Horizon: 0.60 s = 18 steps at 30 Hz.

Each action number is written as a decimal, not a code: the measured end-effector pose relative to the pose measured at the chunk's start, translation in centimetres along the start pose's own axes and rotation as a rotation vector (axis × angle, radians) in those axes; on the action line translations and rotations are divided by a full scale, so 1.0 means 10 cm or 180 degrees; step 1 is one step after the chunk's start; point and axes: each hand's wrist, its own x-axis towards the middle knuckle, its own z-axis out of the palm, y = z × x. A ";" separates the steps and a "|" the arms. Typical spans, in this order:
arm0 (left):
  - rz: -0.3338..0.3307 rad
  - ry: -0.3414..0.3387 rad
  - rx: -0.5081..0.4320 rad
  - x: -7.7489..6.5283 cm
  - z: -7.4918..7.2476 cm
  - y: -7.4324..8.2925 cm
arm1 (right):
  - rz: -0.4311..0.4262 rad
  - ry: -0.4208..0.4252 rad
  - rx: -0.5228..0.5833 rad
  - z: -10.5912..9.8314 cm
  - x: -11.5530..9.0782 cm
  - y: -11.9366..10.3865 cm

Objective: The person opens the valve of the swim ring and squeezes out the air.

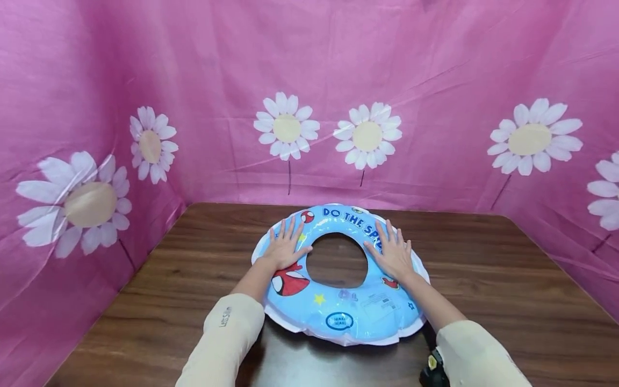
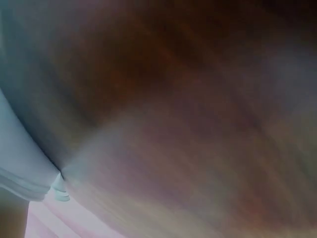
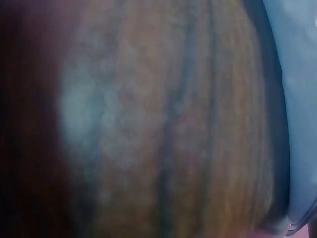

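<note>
A blue inflatable swim ring [image 1: 358,322] with a pale wavy rim lies on the wooden table, printed with red cartoon masks, yellow stars and lettering. On its left side rests my left hand [image 1: 282,248], palm down with fingers spread. My right hand [image 1: 394,255] lies flat on the opposite side, fingers fanned out and pointing away from me. A clear air valve [image 1: 345,294] shows on the near part of the ring. Both wrist views are blurred: mostly brown tabletop, with a pale sleeve [image 2: 22,153] at the left wrist view's edge.
The dark wooden table [image 1: 193,279] carries the ring near its middle. A small black object [image 1: 432,371] with a strap sits beside the right forearm. Pink cloth [image 1: 329,54] with white daisies hangs around the table's back and sides.
</note>
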 end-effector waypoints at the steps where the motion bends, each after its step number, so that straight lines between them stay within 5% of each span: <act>1: -0.0002 -0.0015 0.0002 0.00 0.00 0.02 | 0.0002 -0.0004 -0.0005 -0.01 0.00 0.01; 18: -0.0047 -0.0228 -0.0060 0.03 -0.05 0.03 | -0.0019 -0.0371 -0.0234 -0.06 0.03 0.00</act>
